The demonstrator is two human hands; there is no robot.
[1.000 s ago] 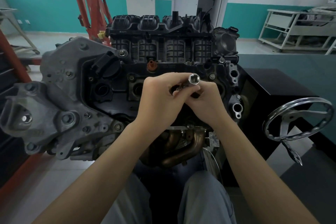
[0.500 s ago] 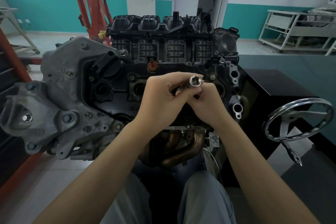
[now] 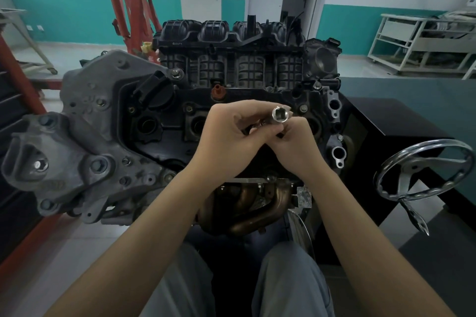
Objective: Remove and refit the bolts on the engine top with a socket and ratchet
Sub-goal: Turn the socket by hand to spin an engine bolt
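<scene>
You hold the socket [image 3: 279, 115] between both hands, above the engine top [image 3: 231, 100], its square drive hole facing you. If your pinch loosens, I judge it could drop into the open wells [image 3: 144, 125] just left of your hands. Your left hand [image 3: 226, 141] curls over it from the left; your right hand [image 3: 293, 141] grips from below, wrists nearly touching. The ratchet isn't visible.

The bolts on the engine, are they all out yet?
No. Bolts still sit in the engine top, like one at the right. Both hands, left hand and right hand, hold the socket up off the engine. Loosening and refitting remain.
</scene>
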